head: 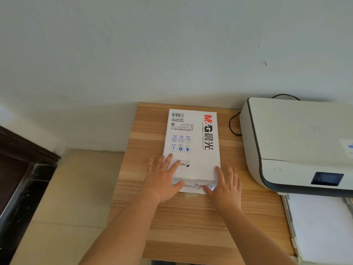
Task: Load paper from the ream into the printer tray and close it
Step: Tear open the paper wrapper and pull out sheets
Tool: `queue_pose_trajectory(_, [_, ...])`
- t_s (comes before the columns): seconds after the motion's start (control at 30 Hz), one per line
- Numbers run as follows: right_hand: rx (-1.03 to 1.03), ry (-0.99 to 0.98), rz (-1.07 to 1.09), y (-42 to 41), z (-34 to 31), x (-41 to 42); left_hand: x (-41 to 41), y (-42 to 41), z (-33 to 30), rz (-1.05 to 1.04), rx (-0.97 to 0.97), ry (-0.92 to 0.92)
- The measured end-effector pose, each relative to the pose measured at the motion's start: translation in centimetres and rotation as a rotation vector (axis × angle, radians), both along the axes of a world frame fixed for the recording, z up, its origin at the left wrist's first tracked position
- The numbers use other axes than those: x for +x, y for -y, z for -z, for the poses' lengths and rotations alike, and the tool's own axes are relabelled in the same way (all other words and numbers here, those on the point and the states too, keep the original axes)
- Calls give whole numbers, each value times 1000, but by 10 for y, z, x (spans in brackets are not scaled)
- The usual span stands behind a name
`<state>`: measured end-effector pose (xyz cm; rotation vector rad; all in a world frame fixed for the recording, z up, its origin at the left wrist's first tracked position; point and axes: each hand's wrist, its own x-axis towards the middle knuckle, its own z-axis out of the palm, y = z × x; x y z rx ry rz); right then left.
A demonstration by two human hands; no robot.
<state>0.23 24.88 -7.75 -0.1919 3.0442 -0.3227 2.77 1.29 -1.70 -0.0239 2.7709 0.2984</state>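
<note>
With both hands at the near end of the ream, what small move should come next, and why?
Probably slide a stack of sheets out of the ream through its torn near end. The left hand lies flat on the wrapper, thumb at the opening; the right hand touches the near right corner. The printer tray already stands pulled out, with white paper showing in it.

White ream [193, 142], red-black logo; wood-grain table [191, 226]; cream printer [298, 142].
</note>
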Motion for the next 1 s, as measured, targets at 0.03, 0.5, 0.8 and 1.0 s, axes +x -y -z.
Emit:
queue_pose_trajectory(0.03, [12, 6, 3, -1, 0, 1, 0, 0, 0, 1, -3, -1])
queue_pose_trajectory(0.5, [26, 44, 55, -23, -9, 19, -4, -13, 2, 34, -8, -7])
queue_pose_trajectory(0.8, [-6, 70, 72, -24, -10, 21, 3, -11, 12, 88, -54, -26])
queue_pose_trajectory(1.0, [-58, 77, 59, -23, -16, 23, -3, -10, 16, 132, -113, -65])
